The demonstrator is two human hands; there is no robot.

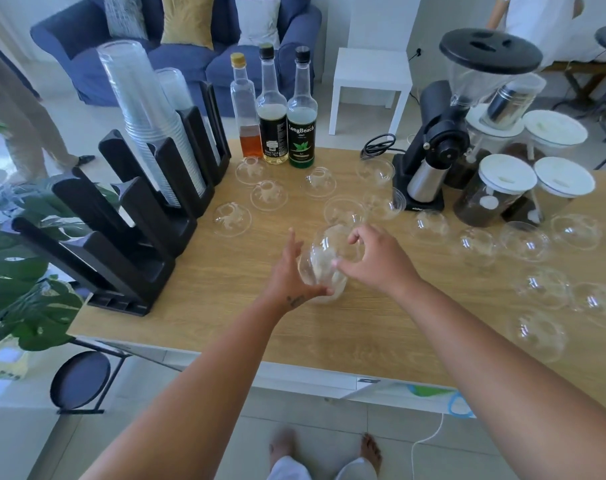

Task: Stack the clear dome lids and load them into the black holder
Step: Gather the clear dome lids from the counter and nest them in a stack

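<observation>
Both my hands hold a short stack of clear dome lids (pixel 324 259) just above the middle of the wooden table (pixel 225 317). My left hand (pixel 289 275) cups the stack from the left and below, thumb under its rim. My right hand (pixel 370 258) grips it from the right and top. Several loose dome lids lie scattered on the table, such as one at the left (pixel 231 219) and one at the right (pixel 525 241). The black holder (pixel 135 216) stands along the table's left edge, its near slots empty and its far slots filled with stacked clear cups (pixel 149 123).
Three syrup bottles (pixel 273 109) stand at the back of the table. A black coffee grinder (pixel 443 133) and white-lidded jars (pixel 499 192) occupy the right rear. A leafy plant (pixel 20 271) sits left of the holder. A person stands at far left, another at top right.
</observation>
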